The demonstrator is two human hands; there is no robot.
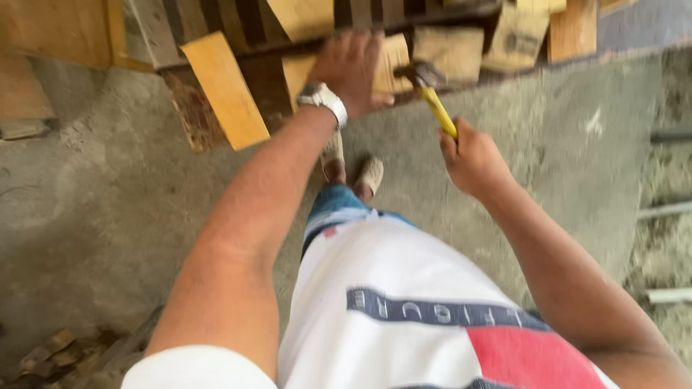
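Hammer (pixel 432 94): we see its yellow handle clenched in the right hand (pixel 472 158), fingers wrapped tight around the lower end, with the dark metal head resting against the near edge of the wooden pallet (pixel 238 29). The left hand (pixel 349 68), wearing a silver wristwatch (pixel 324 99), lies palm-down and spread on a pale wood block (pixel 389 61) atop the pallet, just beside the hammer head. A loose yellow plank (pixel 225 90) leans off the pallet's near edge onto the concrete floor (pixel 108 216).
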